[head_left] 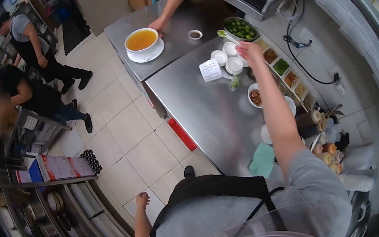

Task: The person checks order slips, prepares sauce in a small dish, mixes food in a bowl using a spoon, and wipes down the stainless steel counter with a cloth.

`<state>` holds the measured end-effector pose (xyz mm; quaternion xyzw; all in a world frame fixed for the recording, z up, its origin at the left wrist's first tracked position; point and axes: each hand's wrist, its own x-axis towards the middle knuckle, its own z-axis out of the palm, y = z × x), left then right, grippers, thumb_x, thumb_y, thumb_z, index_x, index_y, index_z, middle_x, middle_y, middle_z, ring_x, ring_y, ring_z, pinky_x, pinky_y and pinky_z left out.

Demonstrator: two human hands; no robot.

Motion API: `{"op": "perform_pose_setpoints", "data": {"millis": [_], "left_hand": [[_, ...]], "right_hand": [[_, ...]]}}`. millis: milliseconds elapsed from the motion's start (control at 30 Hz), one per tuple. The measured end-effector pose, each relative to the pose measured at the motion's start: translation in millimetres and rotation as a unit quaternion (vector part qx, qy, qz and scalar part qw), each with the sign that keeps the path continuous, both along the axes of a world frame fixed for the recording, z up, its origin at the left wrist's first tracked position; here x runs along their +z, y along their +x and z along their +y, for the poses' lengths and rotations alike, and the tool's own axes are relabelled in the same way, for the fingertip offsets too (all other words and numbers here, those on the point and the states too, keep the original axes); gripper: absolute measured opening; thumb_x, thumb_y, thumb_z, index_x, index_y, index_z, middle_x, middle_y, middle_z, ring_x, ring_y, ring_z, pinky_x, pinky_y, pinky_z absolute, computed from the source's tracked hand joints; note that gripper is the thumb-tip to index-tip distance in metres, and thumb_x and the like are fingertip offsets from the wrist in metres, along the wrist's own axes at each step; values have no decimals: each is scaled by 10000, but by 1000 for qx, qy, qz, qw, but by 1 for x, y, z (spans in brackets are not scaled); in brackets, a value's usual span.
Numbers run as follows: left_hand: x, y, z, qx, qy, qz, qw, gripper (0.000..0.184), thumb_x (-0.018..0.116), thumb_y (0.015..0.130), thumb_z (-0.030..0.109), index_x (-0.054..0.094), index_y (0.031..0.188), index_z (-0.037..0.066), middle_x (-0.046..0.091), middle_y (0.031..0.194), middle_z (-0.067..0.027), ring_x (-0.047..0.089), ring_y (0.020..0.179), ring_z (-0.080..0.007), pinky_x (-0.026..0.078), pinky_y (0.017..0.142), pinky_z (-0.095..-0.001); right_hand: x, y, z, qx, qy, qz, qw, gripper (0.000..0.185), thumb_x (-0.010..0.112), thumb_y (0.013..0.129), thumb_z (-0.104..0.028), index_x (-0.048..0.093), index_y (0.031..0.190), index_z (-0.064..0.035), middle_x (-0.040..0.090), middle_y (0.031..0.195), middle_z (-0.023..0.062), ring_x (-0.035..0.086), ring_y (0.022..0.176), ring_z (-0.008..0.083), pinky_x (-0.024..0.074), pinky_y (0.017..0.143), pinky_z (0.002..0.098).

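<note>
My right hand (pixel 250 53) is reached out over the steel counter (pixel 188 111), closed on a pale utensil handle (pixel 231 38) whose green end lies by a bowl of limes (pixel 241 29). Small white cups (pixel 234 64) stand just left of that hand, beside a printed paper slip (pixel 210 70). Down at my left side, over the floor, my left hand (pixel 142 199) has its fingers curled; whether it holds anything is too small to tell. A bowl of orange soup (pixel 141 40) rests on a white plate, with a co-worker's hand at its rim.
Ingredient trays (pixel 281 67) line the wall side of the counter, with sauce bottles (pixel 310 119) nearer me. A green cloth (pixel 261 160) lies at the near edge. Two people stand at the left, behind metal shelving (pixel 46 221). A sauce cup (pixel 195 35) sits beyond the slip.
</note>
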<state>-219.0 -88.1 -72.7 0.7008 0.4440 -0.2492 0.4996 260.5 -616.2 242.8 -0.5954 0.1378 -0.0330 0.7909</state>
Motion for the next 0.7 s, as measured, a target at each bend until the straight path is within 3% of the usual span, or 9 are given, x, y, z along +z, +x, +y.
{"op": "perform_pose_setpoints", "data": {"millis": [267,300,367,400,467,500,567,667,700], "left_hand": [[19,-90,-7,52,32,12,998,191,491,774,132,555,910,14,596,680,-113,574,496,-184,461,400,-274],[-3,-119,-3,104,16,23,994,194,490,771,130,553,911,10,597,686,-119,579,509,-192,467,409,-281],[-22,-159,-2,168,-8,50,985,200,487,764,125,550,911,4,595,688,-127,583,528,-205,470,418,-292],[-18,-168,-3,180,-15,67,981,204,485,759,123,548,911,2,592,686,-130,583,535,-210,466,419,-296],[-18,-178,-6,179,-13,79,980,209,488,754,126,547,910,0,588,680,-128,579,533,-213,459,416,-294],[-18,-182,-4,180,-13,93,979,215,490,749,130,546,908,-3,584,675,-127,576,531,-215,452,414,-292],[-31,-178,2,181,-29,73,980,217,489,748,135,546,908,-1,582,672,-123,572,525,-213,446,412,-287],[-50,-143,12,142,-64,84,984,213,488,750,140,545,903,3,581,674,-115,564,514,-203,443,415,-286],[-54,-124,18,103,-80,115,985,207,487,753,140,545,900,6,582,679,-110,558,508,-195,447,421,-289]], "right_hand": [[-41,146,215,-7,-79,-109,991,145,530,726,-39,602,797,66,609,652,158,619,579,242,500,509,322],[-55,161,230,8,-358,-178,916,170,535,733,-84,613,818,42,619,732,178,622,681,286,495,613,363],[-47,160,266,48,-607,-151,779,211,489,761,-126,613,843,24,601,827,209,606,774,307,477,703,388],[-51,159,281,53,-560,-201,802,219,470,780,-141,620,837,8,602,823,207,603,782,315,477,695,396],[-54,162,288,131,-698,-340,617,221,453,789,-137,620,833,0,600,816,209,598,785,326,475,685,401],[-52,160,285,129,-698,-336,619,221,453,789,-137,620,833,0,600,816,209,598,785,326,475,685,401],[-45,152,272,25,-581,-314,750,170,481,770,-82,615,836,-2,609,818,188,602,758,318,482,664,381],[-25,119,211,-52,-537,-292,790,199,497,748,-6,605,915,-7,622,791,147,615,723,272,486,657,352],[-39,123,181,-62,-419,-244,872,225,494,744,24,594,945,8,621,784,142,622,709,247,496,642,331]]}}
